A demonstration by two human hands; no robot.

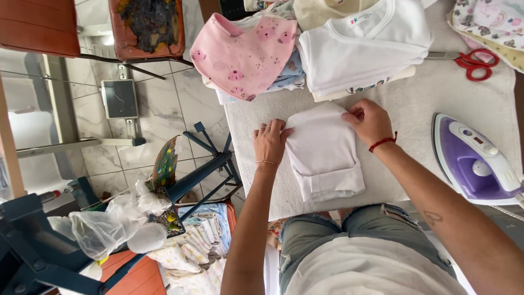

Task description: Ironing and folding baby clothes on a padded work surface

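Head cam looking down: a small folded white garment [324, 155] sits mid ironing board [436, 93], left hand [269, 141] lying flat and open on its left edge, right hand [370, 120] pinching the top right corner. Looks light, soft and floppy, so I'd grab it by the folded edges with both hands. A purple iron [476, 164] is parked just right, 1 pair of red scissors [476, 63] further back.

Both hands [269, 143] [371, 121] pressing folded white garment [323, 155], purple iron [477, 163] near
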